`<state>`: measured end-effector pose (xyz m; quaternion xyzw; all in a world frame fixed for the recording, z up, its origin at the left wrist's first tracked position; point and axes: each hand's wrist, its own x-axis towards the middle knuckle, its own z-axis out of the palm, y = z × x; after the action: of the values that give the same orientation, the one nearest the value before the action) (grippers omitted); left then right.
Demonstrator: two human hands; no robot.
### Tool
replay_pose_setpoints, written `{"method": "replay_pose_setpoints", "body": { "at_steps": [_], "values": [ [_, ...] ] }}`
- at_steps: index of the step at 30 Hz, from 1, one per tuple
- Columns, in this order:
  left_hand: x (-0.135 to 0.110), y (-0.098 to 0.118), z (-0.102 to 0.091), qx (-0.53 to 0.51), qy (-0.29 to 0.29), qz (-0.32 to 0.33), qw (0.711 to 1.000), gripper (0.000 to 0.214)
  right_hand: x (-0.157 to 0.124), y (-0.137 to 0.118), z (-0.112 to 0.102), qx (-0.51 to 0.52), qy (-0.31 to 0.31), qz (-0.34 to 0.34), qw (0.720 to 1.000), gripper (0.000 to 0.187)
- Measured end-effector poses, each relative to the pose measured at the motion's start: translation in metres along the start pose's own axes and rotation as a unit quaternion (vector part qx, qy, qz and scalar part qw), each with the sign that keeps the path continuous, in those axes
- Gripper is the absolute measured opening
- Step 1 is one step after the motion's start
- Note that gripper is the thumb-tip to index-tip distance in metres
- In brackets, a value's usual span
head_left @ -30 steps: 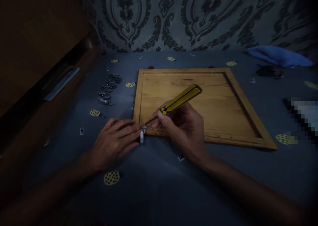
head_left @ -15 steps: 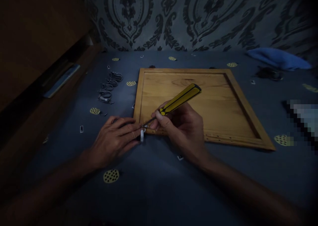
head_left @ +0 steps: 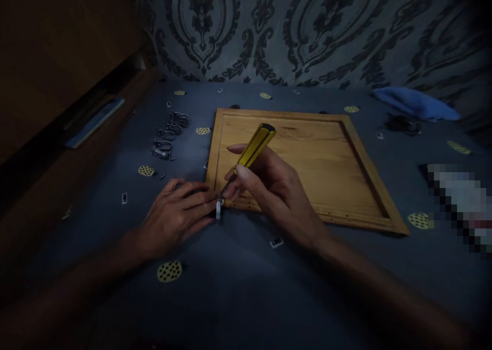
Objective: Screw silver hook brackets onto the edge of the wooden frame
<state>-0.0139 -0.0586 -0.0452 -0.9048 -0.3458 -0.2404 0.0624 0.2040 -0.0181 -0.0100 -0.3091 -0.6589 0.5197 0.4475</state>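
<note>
A yellow-and-black screwdriver (head_left: 255,147) is gripped in my right hand (head_left: 279,193), its handle tilted up. The tip meets a small metal hook (head_left: 218,210) at the near left corner of a wooden panel with a raised frame (head_left: 384,188). My left hand (head_left: 179,211) lies at that corner, fingers close together and fingertips holding the hook against the frame. Small holes run along the panel's near edge. Exactly where the tip sits is hard to make out.
Several metal hooks (head_left: 169,135) lie in a row left of the panel, with a small screw (head_left: 162,176) nearby. A blue cloth (head_left: 417,103) and a dark object (head_left: 403,124) are at the back right. A wooden cabinet (head_left: 57,47) stands on the left.
The screwdriver handle has swung left and stands steeper, with my right fingers shifted around it. My left hand stays at the corner. The view has turned slightly.
</note>
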Motion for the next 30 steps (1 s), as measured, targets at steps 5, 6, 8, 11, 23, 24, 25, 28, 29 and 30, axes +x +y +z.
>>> {"method": "replay_pose_setpoints", "body": {
  "at_steps": [5,6,8,11,23,24,25,28,29,30],
  "values": [
    [0.001,0.0,0.0,0.004,0.001,0.006,1.0,0.025,0.016,-0.002,0.001,0.051,-0.033,0.012,0.998,0.032],
    [0.001,0.0,0.0,0.004,0.001,0.006,1.0,0.025,0.019,-0.001,0.002,0.057,-0.03,0.012,0.998,0.034],
    [0.002,0.0,0.0,0.005,0.003,0.007,1.0,0.024,0.025,0.001,0.005,0.06,-0.017,0.005,0.998,0.037],
    [0.002,0.0,0.0,0.01,0.009,0.009,1.0,0.022,0.029,0.003,0.007,0.068,-0.017,0.004,0.998,0.041],
    [0.002,0.002,0.001,0.012,0.013,0.0,1.0,0.023,0.031,-0.006,0.0,0.095,-0.072,0.013,0.993,0.032],
    [0.003,0.002,0.001,0.012,0.011,0.0,1.0,0.023,0.031,-0.006,0.002,0.096,-0.061,0.013,0.993,0.034],
    [0.003,0.002,0.0,0.012,0.01,0.0,1.0,0.023,0.031,-0.006,0.003,0.094,-0.051,0.013,0.994,0.036],
    [0.004,0.003,-0.001,0.012,0.009,0.002,1.0,0.024,0.031,-0.006,0.005,0.084,-0.043,0.019,0.995,0.039],
    [0.004,0.003,-0.001,0.013,0.008,0.002,1.0,0.024,0.031,-0.007,0.005,0.083,-0.047,0.021,0.995,0.039],
    [0.004,0.003,-0.001,0.015,0.007,0.001,1.0,0.023,0.031,-0.008,0.004,0.084,-0.052,0.021,0.995,0.039]
  ]
}}
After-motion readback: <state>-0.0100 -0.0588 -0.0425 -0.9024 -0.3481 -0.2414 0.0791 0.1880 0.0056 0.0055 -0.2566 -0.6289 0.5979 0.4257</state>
